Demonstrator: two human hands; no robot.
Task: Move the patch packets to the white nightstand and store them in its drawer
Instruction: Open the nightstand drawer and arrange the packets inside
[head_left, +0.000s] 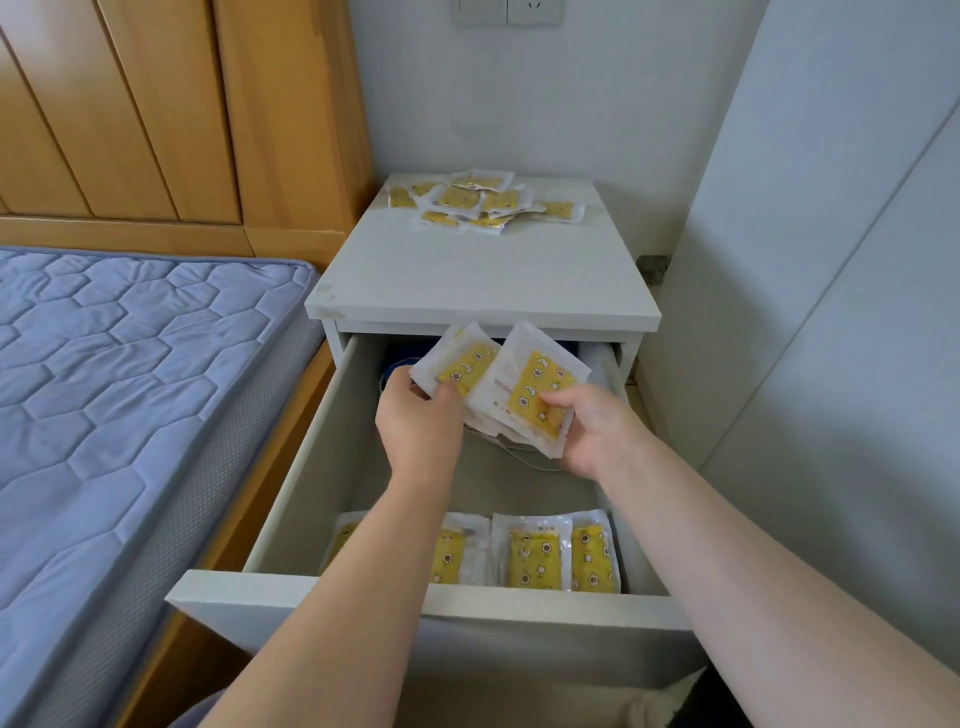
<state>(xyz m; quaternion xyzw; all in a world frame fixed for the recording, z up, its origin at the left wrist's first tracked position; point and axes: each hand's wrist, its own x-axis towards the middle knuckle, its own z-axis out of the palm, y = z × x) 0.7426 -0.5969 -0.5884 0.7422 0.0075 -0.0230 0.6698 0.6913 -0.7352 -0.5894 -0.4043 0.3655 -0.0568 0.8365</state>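
The white nightstand (483, 280) stands against the wall with its drawer (311, 452) pulled wide open. A loose pile of yellow-and-white patch packets (478, 203) lies at the back of its top. Above the open drawer, my left hand (421, 421) pinches one patch packet (457, 364). My right hand (597, 431) grips a small stack of packets (530, 395), thumb on the top one. Several more packets (535, 556) stand in a row along the drawer's front wall, partly hidden behind my left forearm.
A bed with a blue quilted mattress (119, 389) and wooden headboard (156, 114) sits close on the left. A padded grey wall panel (831, 312) borders the right. A dark object and a white cable (524, 457) lie in the drawer behind my hands.
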